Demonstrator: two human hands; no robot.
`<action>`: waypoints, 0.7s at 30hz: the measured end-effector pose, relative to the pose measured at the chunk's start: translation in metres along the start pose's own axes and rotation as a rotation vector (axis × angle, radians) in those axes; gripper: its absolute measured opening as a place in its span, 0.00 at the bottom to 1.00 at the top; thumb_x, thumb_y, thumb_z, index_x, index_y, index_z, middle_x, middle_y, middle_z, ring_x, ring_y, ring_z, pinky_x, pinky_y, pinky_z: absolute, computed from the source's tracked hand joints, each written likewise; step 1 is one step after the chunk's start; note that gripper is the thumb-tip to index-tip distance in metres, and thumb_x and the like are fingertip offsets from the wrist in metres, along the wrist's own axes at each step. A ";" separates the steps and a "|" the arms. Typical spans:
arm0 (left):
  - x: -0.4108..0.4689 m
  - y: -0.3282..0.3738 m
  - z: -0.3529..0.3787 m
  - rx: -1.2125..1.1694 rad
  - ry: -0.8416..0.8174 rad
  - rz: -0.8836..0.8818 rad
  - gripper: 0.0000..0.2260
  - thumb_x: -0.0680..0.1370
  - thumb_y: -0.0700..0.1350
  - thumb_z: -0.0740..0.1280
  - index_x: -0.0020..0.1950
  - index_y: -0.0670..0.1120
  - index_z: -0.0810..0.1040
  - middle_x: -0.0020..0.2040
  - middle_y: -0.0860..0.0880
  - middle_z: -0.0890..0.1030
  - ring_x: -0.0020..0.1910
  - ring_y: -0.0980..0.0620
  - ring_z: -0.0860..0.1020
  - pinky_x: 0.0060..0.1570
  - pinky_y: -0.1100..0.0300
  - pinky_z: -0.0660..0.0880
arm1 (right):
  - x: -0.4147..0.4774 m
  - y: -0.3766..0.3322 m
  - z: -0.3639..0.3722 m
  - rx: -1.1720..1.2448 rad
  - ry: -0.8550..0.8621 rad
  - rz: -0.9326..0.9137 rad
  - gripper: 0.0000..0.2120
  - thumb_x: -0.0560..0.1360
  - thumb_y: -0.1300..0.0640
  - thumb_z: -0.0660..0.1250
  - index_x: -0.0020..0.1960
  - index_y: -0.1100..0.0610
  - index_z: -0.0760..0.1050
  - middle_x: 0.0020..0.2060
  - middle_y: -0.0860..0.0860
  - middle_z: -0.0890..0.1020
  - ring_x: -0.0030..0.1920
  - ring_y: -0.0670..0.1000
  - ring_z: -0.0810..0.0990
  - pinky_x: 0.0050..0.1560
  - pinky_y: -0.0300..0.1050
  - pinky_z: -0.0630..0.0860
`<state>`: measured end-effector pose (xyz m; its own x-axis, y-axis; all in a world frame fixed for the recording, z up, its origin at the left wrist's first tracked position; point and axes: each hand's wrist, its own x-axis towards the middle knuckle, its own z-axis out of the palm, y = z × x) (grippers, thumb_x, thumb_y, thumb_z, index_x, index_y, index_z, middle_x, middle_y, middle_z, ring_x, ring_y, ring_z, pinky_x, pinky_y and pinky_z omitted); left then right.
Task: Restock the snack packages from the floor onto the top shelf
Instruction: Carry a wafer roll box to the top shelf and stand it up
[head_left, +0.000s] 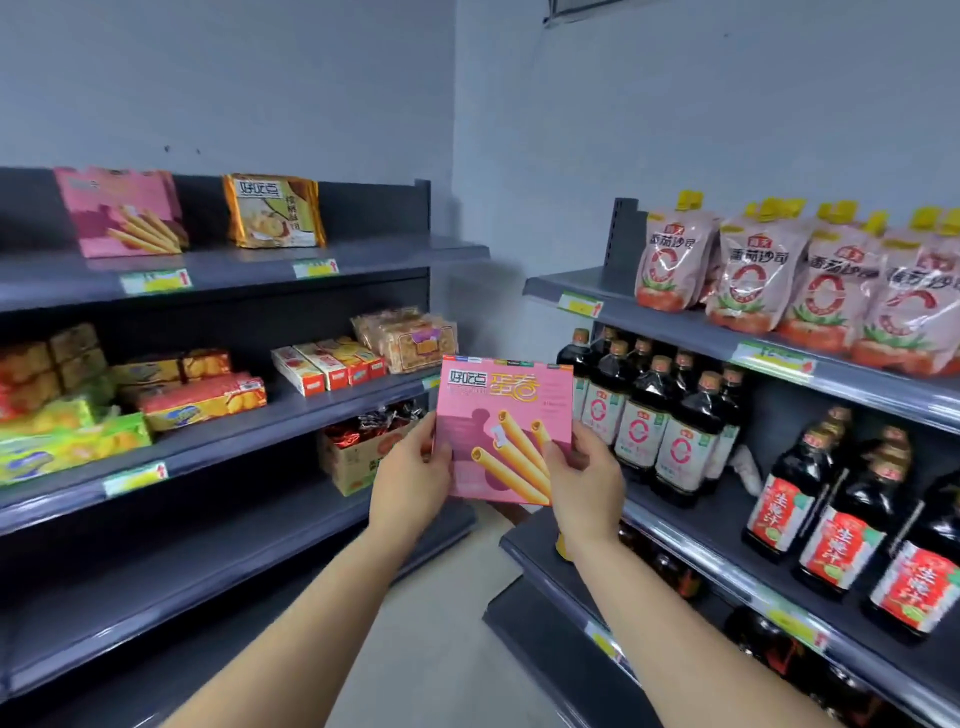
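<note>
Pink snack box (504, 431), printed with egg rolls, is held upright and facing the camera at the centre of the frame, in the open corner between two shelf racks. Its left edge is gripped by the left hand (415, 467), with the thumb laid on the front and the fingers curled out of sight behind. Its lower right corner is gripped by the right hand (584, 478) in the same way, with the thumb on the front face and the fingers hidden behind the box.

The top shelf (234, 270) of the left rack is seen in the upper left of the frame, well apart from the held box. Matching pink boxes (122, 213) are stood on it at the far left, and a gold biscuit pack (272, 210) is stood to their right, with bare shelf beyond it. Green and yellow price tags (156, 281) are fixed along its front lip.

Assorted biscuit packs (202, 395) are laid on the shelf below, and an open cardboard carton (358, 457) is set on a lower shelf just behind the left hand. On the right rack, pink sauce pouches (779, 275) are lined along the top and dark bottles (660, 415) are ranged beneath.
</note>
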<state>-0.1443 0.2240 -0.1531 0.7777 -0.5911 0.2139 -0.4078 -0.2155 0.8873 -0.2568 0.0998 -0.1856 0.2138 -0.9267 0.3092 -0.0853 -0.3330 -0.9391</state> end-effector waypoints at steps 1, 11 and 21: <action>0.009 -0.003 -0.005 0.001 0.021 -0.017 0.18 0.81 0.44 0.60 0.70 0.55 0.71 0.56 0.53 0.80 0.54 0.49 0.79 0.57 0.51 0.76 | 0.007 -0.002 0.011 0.010 -0.022 -0.010 0.13 0.74 0.57 0.67 0.57 0.46 0.80 0.49 0.45 0.83 0.50 0.47 0.81 0.51 0.47 0.78; 0.089 -0.009 -0.045 0.008 0.264 -0.120 0.20 0.80 0.50 0.59 0.73 0.59 0.66 0.60 0.51 0.80 0.55 0.49 0.80 0.55 0.50 0.78 | 0.080 -0.035 0.110 0.090 -0.253 -0.103 0.13 0.75 0.55 0.68 0.59 0.45 0.79 0.49 0.44 0.83 0.49 0.45 0.81 0.51 0.47 0.79; 0.165 -0.023 -0.099 0.023 0.426 -0.140 0.20 0.81 0.48 0.60 0.73 0.56 0.67 0.54 0.53 0.80 0.51 0.51 0.80 0.52 0.51 0.79 | 0.124 -0.062 0.216 0.185 -0.394 -0.157 0.14 0.75 0.54 0.69 0.60 0.45 0.78 0.51 0.43 0.82 0.53 0.47 0.80 0.54 0.52 0.80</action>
<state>0.0404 0.2084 -0.0983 0.9518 -0.1834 0.2457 -0.2913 -0.2905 0.9115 -0.0150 0.0430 -0.1219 0.5671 -0.7185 0.4028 0.1449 -0.3944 -0.9075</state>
